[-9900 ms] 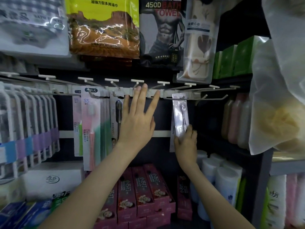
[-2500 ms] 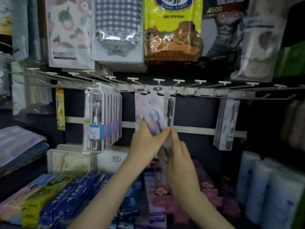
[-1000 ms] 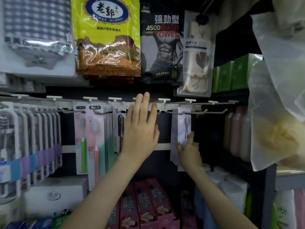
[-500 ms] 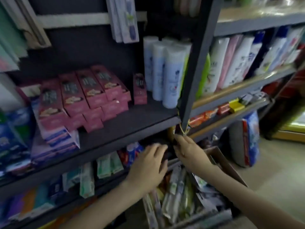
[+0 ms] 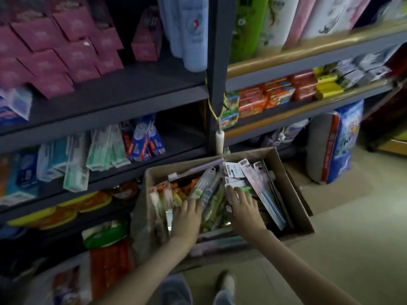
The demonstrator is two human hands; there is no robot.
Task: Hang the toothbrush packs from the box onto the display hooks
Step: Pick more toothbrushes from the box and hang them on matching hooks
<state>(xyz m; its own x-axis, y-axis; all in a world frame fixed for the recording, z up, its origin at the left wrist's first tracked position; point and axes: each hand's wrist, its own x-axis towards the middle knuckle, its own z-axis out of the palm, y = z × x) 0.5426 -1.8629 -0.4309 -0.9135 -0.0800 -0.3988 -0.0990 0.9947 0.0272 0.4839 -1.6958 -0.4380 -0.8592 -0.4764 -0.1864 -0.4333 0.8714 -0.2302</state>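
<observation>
A brown cardboard box (image 5: 293, 190) stands on the floor in front of the lower shelves, filled with several toothbrush packs (image 5: 209, 186) lying in loose piles. Both my hands are inside it. My left hand (image 5: 187, 214) rests with straight fingers on the packs in the middle of the box. My right hand (image 5: 242, 205) lies flat on a green and white pack (image 5: 236, 184) toward the right side, beside a long pink and blue pack (image 5: 262, 186). Neither hand plainly holds a pack. The display hooks are out of view.
Dark metal shelves hold pink boxes (image 5: 66, 47), toothpaste cartons (image 5: 141, 139) and bottles (image 5: 193, 29). An upright post (image 5: 217, 73) rises just behind the box. A large bag (image 5: 337, 139) leans at the right. My feet (image 5: 224, 282) stand on the beige floor below.
My view has dropped from the hooks to the box on the floor. Both hands have come down from the hanging packs and moved into the box, onto the packs.
</observation>
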